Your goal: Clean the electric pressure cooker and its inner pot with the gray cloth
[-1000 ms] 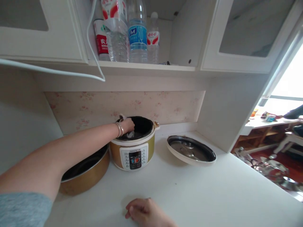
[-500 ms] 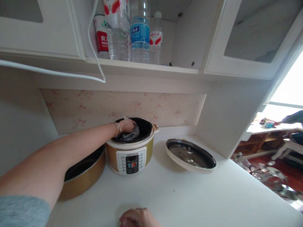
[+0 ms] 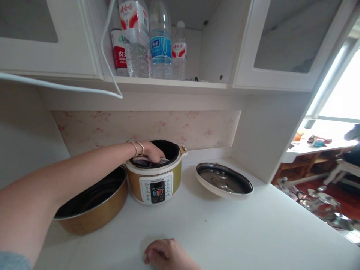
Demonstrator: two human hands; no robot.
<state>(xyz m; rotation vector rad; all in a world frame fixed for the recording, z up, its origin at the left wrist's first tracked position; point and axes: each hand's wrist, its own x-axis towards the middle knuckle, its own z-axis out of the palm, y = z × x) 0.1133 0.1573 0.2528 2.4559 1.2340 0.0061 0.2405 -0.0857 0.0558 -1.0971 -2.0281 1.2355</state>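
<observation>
My left hand (image 3: 153, 151), with bracelets at the wrist, reaches inside the electric cooker (image 3: 153, 185) and presses a cloth (image 3: 143, 161) against its inside. The fingers are bent over the cloth, and part of it is hidden under them. The cooker has a white and gold body, a control panel and a dark interior. On the white counter in front, my right hand (image 3: 170, 255) rests loosely curled, with nothing visible in it. A gold inner pot (image 3: 92, 219) with a dark inside stands left of the cooker, partly behind my forearm.
The cooker's lid (image 3: 225, 180) lies upturned at the right on the counter (image 3: 225, 228). Overhead, a cabinet shelf (image 3: 168, 83) holds several plastic bottles (image 3: 161, 47), and a white cable (image 3: 70, 87) hangs before it. Metal pots (image 3: 320, 204) stand beyond the right edge.
My left hand has turned and moved within the cooker, its fingers now pointing downward with the cloth bunched lower. My right hand shows a little more and stays curled. The view has shifted slightly.
</observation>
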